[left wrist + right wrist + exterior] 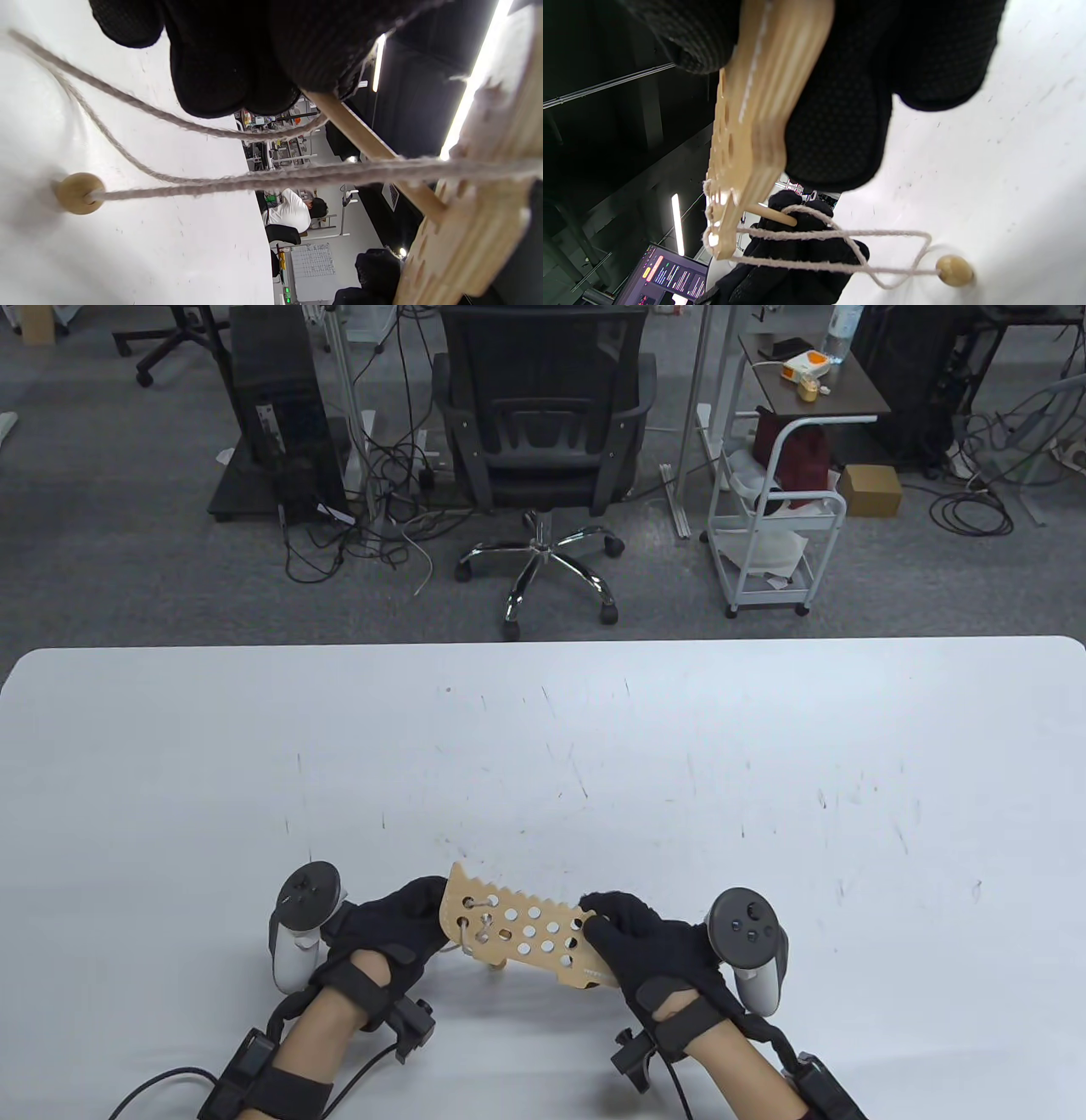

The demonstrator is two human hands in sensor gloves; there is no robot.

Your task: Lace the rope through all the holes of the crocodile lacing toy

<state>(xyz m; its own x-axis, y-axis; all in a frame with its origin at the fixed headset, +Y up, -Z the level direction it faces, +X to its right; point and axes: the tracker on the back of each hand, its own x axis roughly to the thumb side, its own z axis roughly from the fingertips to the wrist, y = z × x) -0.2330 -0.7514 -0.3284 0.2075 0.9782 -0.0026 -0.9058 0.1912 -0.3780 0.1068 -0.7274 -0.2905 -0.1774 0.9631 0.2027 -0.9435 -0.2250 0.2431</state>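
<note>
**Crocodile board held above the tabletop**

Left hand [399, 929] grips the crocodile lacing toy [517, 929] at one end, right hand [653, 950] pinches the other; rope [840, 235] loops beneath, wooden bead [953, 270] resting on the white tabletop [764, 772]; an office chair [543, 449] stands beyond.

Partly laced crocodile board [526, 931], rope [835, 233] dangling

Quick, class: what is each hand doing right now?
Left hand: holds the wooden needle under the board, rope trailing.
Right hand: grips the board's other end.
</note>
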